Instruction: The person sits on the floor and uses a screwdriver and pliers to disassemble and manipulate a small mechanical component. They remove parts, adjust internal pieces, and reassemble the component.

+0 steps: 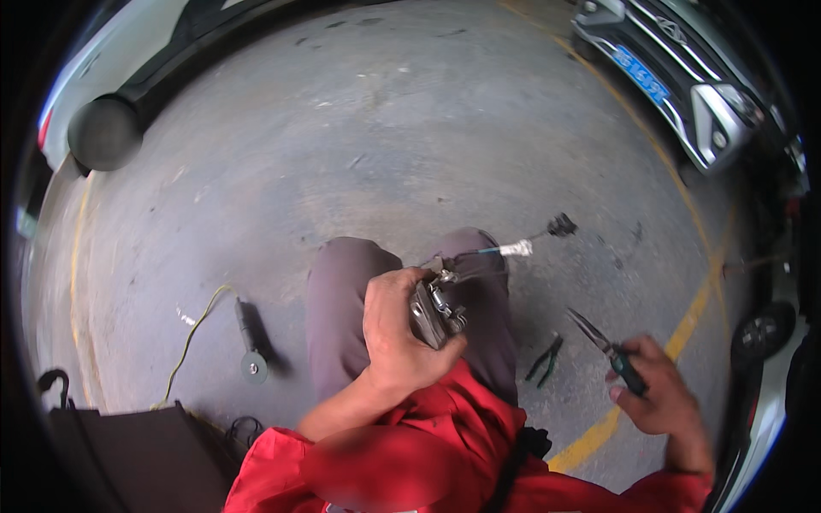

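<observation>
My left hand (395,329) is wrapped round a grey metal mechanism (436,313) with small shiny parts on its right side, held above my lap between the knees. A thin cable (473,253) runs from its top to the upper right, past a white wrapped piece (516,249), and ends in a black connector (561,225). Out to the right, my right hand (663,389) grips long-nose pliers (612,348) by their dark green handles. Their jaws point up and left, apart from the mechanism. I cannot tell the mechanism's exact kind.
A second pair of green-handled pliers (544,361) lies on the floor right of my knee. To the left lies an angle grinder (249,346) with a yellow-green cord (192,338). A dark box (137,453) stands at lower left. Parked cars (697,111) border the floor (359,145).
</observation>
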Action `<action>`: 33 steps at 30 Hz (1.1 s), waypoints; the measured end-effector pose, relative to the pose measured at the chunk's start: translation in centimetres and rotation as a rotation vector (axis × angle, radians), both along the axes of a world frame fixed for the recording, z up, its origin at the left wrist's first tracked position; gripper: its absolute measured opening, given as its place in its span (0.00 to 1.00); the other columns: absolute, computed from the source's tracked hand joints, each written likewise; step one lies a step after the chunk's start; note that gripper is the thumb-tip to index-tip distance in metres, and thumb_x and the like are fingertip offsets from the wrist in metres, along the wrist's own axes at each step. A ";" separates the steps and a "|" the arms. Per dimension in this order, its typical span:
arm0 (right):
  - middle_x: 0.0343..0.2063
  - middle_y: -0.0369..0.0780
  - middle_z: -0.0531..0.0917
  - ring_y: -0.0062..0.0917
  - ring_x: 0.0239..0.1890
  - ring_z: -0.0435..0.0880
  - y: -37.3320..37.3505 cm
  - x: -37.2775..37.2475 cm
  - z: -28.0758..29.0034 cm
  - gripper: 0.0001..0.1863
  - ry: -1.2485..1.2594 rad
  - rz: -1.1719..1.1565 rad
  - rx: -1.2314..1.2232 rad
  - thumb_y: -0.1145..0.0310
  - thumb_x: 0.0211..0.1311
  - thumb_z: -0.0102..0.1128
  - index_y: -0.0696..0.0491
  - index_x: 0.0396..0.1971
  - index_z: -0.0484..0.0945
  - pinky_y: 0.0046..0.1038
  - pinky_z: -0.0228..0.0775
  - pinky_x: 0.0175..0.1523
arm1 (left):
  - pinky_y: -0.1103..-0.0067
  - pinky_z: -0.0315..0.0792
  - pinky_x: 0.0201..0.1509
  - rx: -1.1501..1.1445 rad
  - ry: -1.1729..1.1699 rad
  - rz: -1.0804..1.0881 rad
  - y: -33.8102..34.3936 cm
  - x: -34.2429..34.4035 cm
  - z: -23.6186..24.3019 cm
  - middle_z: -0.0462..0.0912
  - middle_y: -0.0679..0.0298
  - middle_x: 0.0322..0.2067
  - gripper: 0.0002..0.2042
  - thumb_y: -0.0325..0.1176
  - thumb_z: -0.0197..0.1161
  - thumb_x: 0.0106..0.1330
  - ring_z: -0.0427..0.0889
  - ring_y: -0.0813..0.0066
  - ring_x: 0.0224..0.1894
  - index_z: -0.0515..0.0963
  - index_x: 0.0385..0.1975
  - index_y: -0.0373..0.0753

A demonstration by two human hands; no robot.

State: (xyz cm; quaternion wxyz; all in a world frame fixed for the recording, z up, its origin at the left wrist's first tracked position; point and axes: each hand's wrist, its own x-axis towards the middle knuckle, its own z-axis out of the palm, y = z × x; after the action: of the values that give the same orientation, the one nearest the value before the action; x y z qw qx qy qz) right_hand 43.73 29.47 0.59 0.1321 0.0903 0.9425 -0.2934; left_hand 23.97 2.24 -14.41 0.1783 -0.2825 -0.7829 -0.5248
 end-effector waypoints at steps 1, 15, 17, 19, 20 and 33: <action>0.46 0.50 0.75 0.46 0.47 0.78 -1.9 -1.6 2.3 0.12 0.009 0.063 0.077 0.74 0.53 0.68 0.61 0.37 0.79 0.40 0.72 0.50 | 0.68 0.76 0.51 -0.014 0.010 0.020 -0.1 0.5 0.1 0.80 0.51 0.42 0.30 0.25 0.69 0.36 0.80 0.53 0.44 0.76 0.48 0.30; 0.52 0.61 0.80 0.51 0.55 0.77 -13.2 -6.2 9.3 0.14 0.028 0.519 1.105 0.70 0.54 0.63 0.68 0.31 0.85 0.53 0.72 0.56 | 0.62 0.69 0.56 -0.016 0.024 0.017 1.9 2.9 -0.6 0.80 0.53 0.46 0.35 0.29 0.76 0.36 0.77 0.51 0.49 0.74 0.51 0.35; 0.53 0.61 0.80 0.51 0.55 0.78 -13.8 -6.4 9.9 0.14 -0.056 0.522 1.134 0.69 0.53 0.63 0.66 0.32 0.86 0.53 0.73 0.55 | 0.62 0.68 0.56 -0.008 0.024 0.004 2.4 3.0 -0.7 0.80 0.54 0.46 0.35 0.29 0.76 0.36 0.77 0.51 0.50 0.75 0.52 0.36; 0.53 0.61 0.80 0.51 0.55 0.78 -14.5 -7.3 9.7 0.14 -0.047 0.575 1.120 0.68 0.52 0.64 0.64 0.32 0.87 0.53 0.73 0.55 | 0.62 0.68 0.56 -0.050 0.032 0.064 1.2 2.7 -0.5 0.80 0.54 0.46 0.35 0.30 0.76 0.36 0.77 0.51 0.50 0.75 0.52 0.36; 0.54 0.61 0.80 0.51 0.55 0.78 -14.7 -7.6 9.4 0.14 -0.028 0.597 1.107 0.67 0.52 0.65 0.63 0.33 0.87 0.53 0.73 0.55 | 0.62 0.68 0.56 -0.070 0.035 0.089 0.6 2.6 -0.5 0.80 0.54 0.46 0.35 0.30 0.76 0.36 0.77 0.51 0.50 0.75 0.52 0.36; 0.54 0.58 0.80 0.44 0.49 0.80 -16.6 -7.5 8.1 0.16 -0.061 0.575 1.277 0.64 0.56 0.64 0.61 0.39 0.88 0.48 0.73 0.52 | 0.62 0.69 0.56 -0.055 0.051 0.069 1.5 3.1 -0.4 0.80 0.53 0.47 0.35 0.30 0.77 0.36 0.77 0.51 0.50 0.75 0.52 0.35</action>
State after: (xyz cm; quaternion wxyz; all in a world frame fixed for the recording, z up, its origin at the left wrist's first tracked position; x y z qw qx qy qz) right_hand 36.20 12.87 8.65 0.1520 -0.0944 0.9129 0.3668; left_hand 27.06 3.70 -14.85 0.2084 -0.2732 -0.8015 -0.4895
